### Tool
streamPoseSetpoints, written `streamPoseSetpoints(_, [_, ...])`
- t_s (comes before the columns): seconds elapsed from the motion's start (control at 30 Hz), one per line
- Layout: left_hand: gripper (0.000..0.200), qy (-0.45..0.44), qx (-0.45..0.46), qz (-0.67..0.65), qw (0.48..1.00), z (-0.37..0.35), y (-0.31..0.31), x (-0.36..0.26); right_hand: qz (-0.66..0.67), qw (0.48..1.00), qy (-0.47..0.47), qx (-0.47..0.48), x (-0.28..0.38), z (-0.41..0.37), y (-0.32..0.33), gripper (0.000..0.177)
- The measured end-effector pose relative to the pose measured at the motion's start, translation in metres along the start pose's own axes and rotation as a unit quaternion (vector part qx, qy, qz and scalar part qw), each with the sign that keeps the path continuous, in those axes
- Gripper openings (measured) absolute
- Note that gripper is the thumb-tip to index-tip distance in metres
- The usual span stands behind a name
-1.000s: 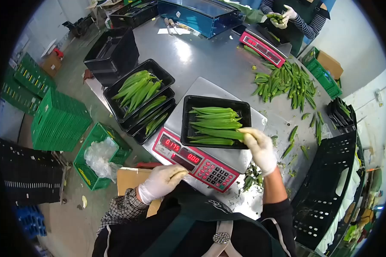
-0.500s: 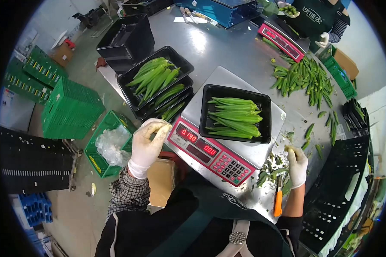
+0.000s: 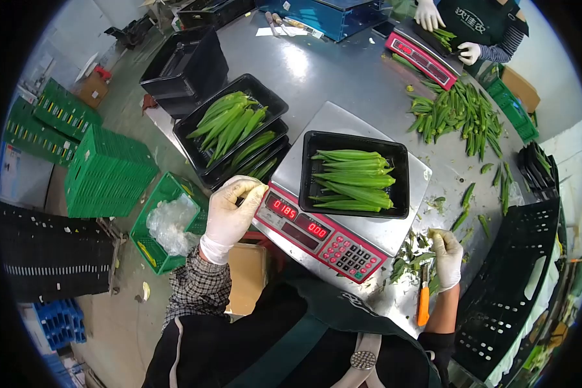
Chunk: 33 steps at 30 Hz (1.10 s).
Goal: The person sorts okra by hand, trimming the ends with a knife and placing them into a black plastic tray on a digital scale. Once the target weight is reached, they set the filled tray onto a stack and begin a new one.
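A black tray (image 3: pixel 309 187) of okra (image 3: pixel 354 180) sits on the steel pan of a red-framed digital scale (image 3: pixel 323 236), whose upper display reads 0.185. Beside the scale's left corner is my left hand (image 3: pixel 229 213), in a white glove, with thumb and forefinger pinched together; anything between them is hidden. My right hand (image 3: pixel 449 260), also gloved, is closed with curled fingers over green trimmings (image 3: pixel 404 262) to the right of the scale. What its fingertips hold, if anything, I cannot make out. Just left of that wrist lies an orange-handled knife (image 3: pixel 423 304).
Stacked black trays (image 3: pixel 236 119) with okra stand left of the scale. An okra pile (image 3: pixel 462 119) lies at the right, below a co-worker's scale (image 3: pixel 422 61). Green crates (image 3: pixel 110 174) are on the floor; a black crate (image 3: pixel 511 291) stands at the right.
The display has gone from 0.190 to 0.185. My left hand has moved slightly right, and my right hand slightly down. The co-worker's hands are now at okra on the far scale.
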State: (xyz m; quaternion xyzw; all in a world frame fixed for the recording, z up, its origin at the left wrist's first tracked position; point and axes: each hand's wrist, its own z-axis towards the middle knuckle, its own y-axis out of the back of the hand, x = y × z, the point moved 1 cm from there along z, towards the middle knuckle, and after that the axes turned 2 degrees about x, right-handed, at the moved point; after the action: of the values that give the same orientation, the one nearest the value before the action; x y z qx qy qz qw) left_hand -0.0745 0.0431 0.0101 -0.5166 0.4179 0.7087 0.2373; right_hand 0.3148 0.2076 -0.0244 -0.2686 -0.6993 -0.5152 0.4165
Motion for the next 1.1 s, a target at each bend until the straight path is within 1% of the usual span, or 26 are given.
streamPoseSetpoints(0.03, [0.008,-0.013,0.007,0.007,1.0,0.001,-0.003,0.001,0.013,1.0,-0.013,-0.002,0.005,0.0,-0.001,0.015])
streamPoseSetpoints(0.07, [0.008,-0.028,0.016,0.014,0.999,0.002,-0.006,0.002,0.023,1.0,0.002,-0.008,0.003,0.003,-0.004,0.013])
streamPoseSetpoints(0.1, [0.008,-0.043,0.024,0.021,0.999,0.003,-0.01,0.003,-0.03,0.999,0.039,-0.007,0.018,0.006,-0.007,0.013])
streamPoseSetpoints(0.13, [0.008,-0.051,0.034,0.033,0.998,0.004,-0.013,0.003,-0.055,0.993,0.099,-0.017,0.033,0.009,-0.013,0.013])
streamPoseSetpoints(0.23, [0.007,-0.03,0.044,0.017,0.998,0.007,-0.02,-0.005,-0.121,0.96,0.252,-0.035,0.064,0.023,-0.035,0.016])
streamPoseSetpoints(0.27, [0.007,-0.04,0.048,0.026,0.998,0.009,-0.02,-0.004,-0.086,0.972,0.219,-0.004,0.079,0.024,-0.043,0.018])
streamPoseSetpoints(0.3, [0.007,-0.047,0.046,0.024,0.998,0.011,-0.019,-0.004,-0.113,0.957,0.266,-0.008,0.082,0.028,-0.051,0.018])
streamPoseSetpoints(0.37, [0.007,-0.061,0.039,0.021,0.997,0.013,-0.017,-0.005,-0.217,0.912,0.347,0.015,0.1,0.032,-0.059,0.019])
streamPoseSetpoints(0.4, [0.007,-0.062,0.037,0.02,0.997,0.013,-0.015,-0.003,-0.252,0.9,0.354,0.018,0.103,0.034,-0.065,0.02])
streamPoseSetpoints(0.5, [0.008,-0.039,0.029,0.022,0.999,0.013,-0.009,-0.002,-0.262,0.901,0.345,0.022,0.108,0.034,-0.072,0.02])
streamPoseSetpoints(0.53, [0.008,-0.013,0.027,0.008,1.0,0.013,-0.007,-0.001,-0.242,0.905,0.35,0.012,0.11,0.035,-0.07,0.02])
streamPoseSetpoints(0.57, [0.008,-0.025,0.022,0.018,0.999,0.013,-0.005,-0.001,-0.226,0.91,0.348,-0.004,0.111,0.035,-0.066,0.02])
streamPoseSetpoints(0.63, [0.008,-0.043,0.008,0.042,0.998,0.014,0.004,0.002,-0.196,0.932,0.304,-0.033,0.104,0.037,-0.055,0.019])
streamPoseSetpoints(0.67, [0.01,-0.047,-0.023,0.013,0.999,0.014,0.011,0.003,-0.186,0.938,0.291,-0.042,0.095,0.04,-0.048,0.018])
streamPoseSetpoints(0.7, [0.014,-0.058,-0.043,0.016,0.997,0.015,0.021,-0.008,-0.177,0.943,0.277,-0.051,0.085,0.043,-0.041,0.017])
streamPoseSetpoints(0.77, [0.018,-0.061,-0.101,-0.064,0.991,0.015,0.039,-0.021,-0.136,0.968,0.205,-0.043,0.072,0.041,-0.032,0.015])
streamPoseSetpoints(0.83, [0.021,-0.068,-0.122,-0.062,0.988,0.018,0.055,-0.026,-0.096,0.98,0.17,-0.028,0.064,0.038,-0.028,0.013])
streamPoseSetpoints(0.9, [0.014,-0.043,-0.093,-0.082,0.991,0.019,0.056,-0.027,-0.098,0.98,0.174,-0.03,0.059,0.037,-0.028,0.014])
streamPoseSetpoints(0.93, [0.014,-0.022,-0.074,-0.088,0.993,0.02,0.051,-0.025,-0.084,0.985,0.146,-0.022,0.06,0.035,-0.028,0.013])
streamPoseSetpoints(1.0, [0.015,0.006,-0.029,-0.111,0.993,0.02,0.037,-0.02,-0.056,0.994,0.092,-0.004,0.064,0.032,-0.033,0.013])
streamPoseSetpoints(1.1, [0.022,0.096,0.03,-0.136,0.986,0.02,0.024,-0.008,-0.032,0.996,0.078,-0.006,0.064,0.03,-0.035,0.013])
